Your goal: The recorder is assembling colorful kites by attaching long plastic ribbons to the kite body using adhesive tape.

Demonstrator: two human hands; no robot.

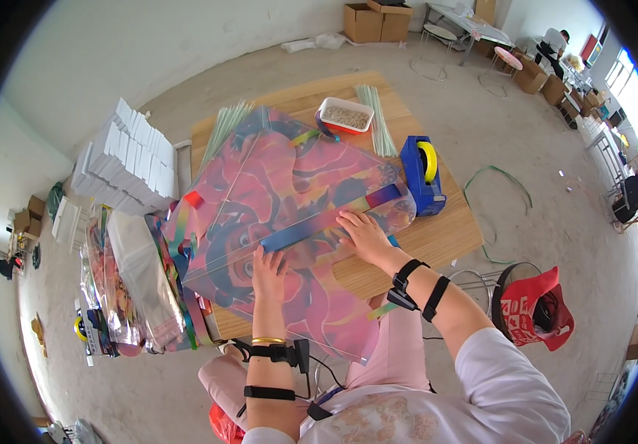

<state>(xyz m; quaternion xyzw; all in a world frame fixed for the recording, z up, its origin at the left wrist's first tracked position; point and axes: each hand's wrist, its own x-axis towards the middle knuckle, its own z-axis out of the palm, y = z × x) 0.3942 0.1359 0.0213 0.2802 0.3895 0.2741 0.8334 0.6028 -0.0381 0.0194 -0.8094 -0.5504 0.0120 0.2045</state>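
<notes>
A pink and multicoloured kite sheet [252, 177] with thin rods lies spread over the wooden table [445, 229]. Across it runs a flat rainbow strip [311, 230], blue at its left end and purple at its right. My left hand [269, 275] lies on the kite with fingers stretched out, their tips at the strip's left end. My right hand [367, 238] rests flat by the strip's right half, fingers spread, the fingertips touching its lower edge. Neither hand is closed round anything. The kite's near corner hangs over the table's front edge above my legs.
A blue tape dispenser [424, 185] with yellow tape stands at the table's right. At the back are a white tray [346, 103] of small pieces and bundles of pale rods [376, 122]. White boxes [130, 159] are stacked at left, above plastic-wrapped packages [138, 274]. A red bag [537, 307] sits on a stool.
</notes>
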